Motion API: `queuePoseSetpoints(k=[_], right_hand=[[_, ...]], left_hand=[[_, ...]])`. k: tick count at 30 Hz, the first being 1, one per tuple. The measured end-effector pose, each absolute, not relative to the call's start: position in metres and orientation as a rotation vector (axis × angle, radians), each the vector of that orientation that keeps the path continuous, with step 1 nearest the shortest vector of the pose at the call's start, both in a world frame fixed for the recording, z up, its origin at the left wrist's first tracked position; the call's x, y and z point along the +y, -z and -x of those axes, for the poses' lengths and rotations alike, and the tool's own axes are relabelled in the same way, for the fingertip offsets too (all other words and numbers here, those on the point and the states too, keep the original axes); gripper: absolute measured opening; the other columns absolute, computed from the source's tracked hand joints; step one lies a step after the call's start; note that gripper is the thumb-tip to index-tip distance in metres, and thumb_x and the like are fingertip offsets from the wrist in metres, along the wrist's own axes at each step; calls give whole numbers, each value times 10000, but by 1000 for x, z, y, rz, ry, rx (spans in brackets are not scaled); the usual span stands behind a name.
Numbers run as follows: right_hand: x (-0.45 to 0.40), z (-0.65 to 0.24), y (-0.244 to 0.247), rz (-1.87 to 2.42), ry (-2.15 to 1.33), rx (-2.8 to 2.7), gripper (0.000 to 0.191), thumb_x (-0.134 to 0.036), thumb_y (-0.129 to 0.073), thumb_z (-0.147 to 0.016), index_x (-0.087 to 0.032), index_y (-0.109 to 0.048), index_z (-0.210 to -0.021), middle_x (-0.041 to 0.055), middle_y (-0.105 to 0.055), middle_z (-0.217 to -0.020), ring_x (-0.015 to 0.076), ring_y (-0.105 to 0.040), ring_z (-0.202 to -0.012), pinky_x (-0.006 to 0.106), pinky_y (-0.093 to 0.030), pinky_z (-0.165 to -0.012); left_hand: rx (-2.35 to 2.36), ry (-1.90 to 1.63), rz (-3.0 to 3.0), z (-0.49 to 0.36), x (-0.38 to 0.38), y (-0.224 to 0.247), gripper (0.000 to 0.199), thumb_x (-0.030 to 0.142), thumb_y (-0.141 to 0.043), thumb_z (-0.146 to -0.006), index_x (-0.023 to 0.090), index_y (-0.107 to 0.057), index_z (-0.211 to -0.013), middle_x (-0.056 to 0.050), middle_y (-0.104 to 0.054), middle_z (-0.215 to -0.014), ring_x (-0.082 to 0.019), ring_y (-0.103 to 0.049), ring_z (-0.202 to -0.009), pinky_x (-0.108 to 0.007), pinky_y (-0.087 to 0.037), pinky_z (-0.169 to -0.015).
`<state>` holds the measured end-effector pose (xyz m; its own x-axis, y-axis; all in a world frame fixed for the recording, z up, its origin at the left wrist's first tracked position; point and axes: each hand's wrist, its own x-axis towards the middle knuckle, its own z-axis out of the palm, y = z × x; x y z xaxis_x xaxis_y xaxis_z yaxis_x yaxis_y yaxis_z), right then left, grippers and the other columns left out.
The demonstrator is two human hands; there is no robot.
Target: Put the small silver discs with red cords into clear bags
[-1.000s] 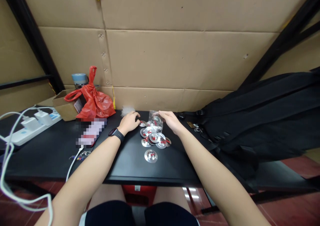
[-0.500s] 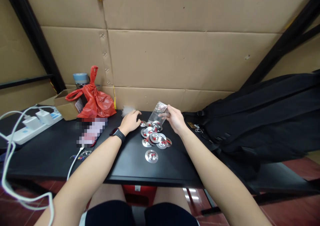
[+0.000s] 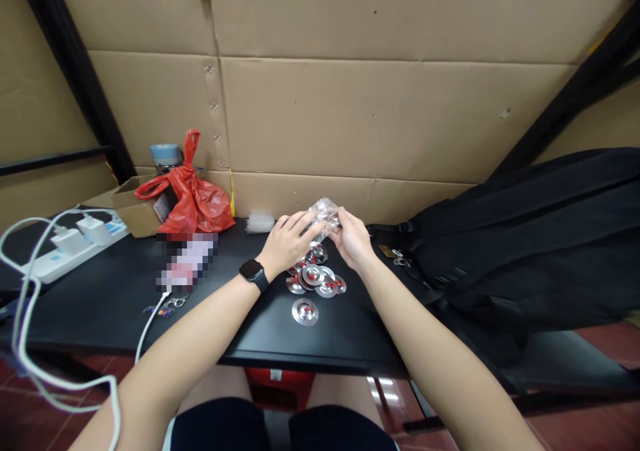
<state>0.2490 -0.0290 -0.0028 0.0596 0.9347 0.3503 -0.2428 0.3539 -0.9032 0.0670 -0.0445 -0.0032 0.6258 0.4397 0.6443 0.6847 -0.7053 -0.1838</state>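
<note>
Over swings the left hand (image 3: 287, 243), rightward onto the clear plastic bag (image 3: 324, 209), fingers stretched, grip unclear; the right hand (image 3: 353, 239) pinches its right side, just beyond the metal discs (image 3: 313, 276). Looks light, limp, slippery: edges should hold best. Long axis seemingly slants away rightward; mouth unclear.

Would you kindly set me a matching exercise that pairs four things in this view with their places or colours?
1. clear plastic bag
2. smartwatch
3. backpack
4. metal discs

A. silver with red marks
B. gripped by the right hand
C. at the picture's far right
D. on the left wrist

Pairs: 1-B, 2-D, 3-C, 4-A.
</note>
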Motion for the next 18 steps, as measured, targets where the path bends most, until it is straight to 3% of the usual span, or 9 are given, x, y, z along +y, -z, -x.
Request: queuePoseSetpoints(k=[6, 10, 18], right_hand=[[-33, -250, -1, 772, -1094, -1275, 399, -576, -719, -766, -217, -672, -933, 31, -700, -873, 157, -662, -752, 283, -562, -685], [-36, -254, -3, 858, -1054, -1430, 451, -478, -821, -668, -171, -712, -981, -1, -645, -694, 129, -574, -600, 272, -504, -586], [-33, -275, -7, 1080, -720, -1739, 442, -419, -760, -714, -154, -688, -1061, -18, -624, -592, 132, -544, -470, 264, -437, -487]], left_hand=[[-881, 831, 2413, -62, -41, 5, 339, 227, -389, -1016, 275, -576, -1295, -79, -577, -1402, -254, -483, -1319, -418, -372, -996], [-847, 811, 2445, -60, -41, 2, 331, 204, -370, -1023, 262, -630, -1220, -82, -622, -1339, -233, -520, -1283, -408, -383, -984], [-721, 725, 2512, -60, -37, 2, 347, 213, -329, -1044, 239, -654, -1163, -66, -695, -1205, -204, -576, -1203, -369, -394, -925]])
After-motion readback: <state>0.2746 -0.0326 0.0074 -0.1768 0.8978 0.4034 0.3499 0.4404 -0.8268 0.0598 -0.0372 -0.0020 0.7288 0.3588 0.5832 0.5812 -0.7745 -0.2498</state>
